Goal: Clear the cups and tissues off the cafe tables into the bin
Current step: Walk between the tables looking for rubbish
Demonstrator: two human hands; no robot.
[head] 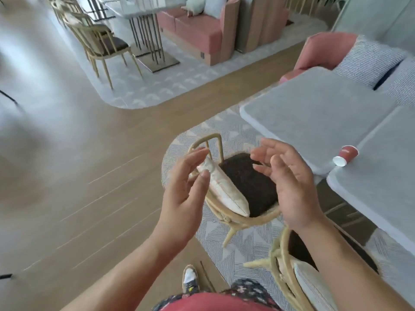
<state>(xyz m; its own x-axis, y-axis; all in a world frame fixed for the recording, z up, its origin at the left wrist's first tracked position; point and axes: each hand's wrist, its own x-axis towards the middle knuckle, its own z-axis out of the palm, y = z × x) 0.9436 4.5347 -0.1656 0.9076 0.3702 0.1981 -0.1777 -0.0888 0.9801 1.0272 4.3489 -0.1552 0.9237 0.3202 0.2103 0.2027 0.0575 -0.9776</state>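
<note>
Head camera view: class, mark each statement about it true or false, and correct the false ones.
1. The red cup stands upright. False: it lies on its side on the table.
2. The left hand and the right hand hold nothing. True.
3. The right hand touches the red cup. False: it is apart from it.
4. A cushion sits on the chair. True.

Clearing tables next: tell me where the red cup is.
Head view, right side: the red cup lies tipped at the corner of the near table.
</note>
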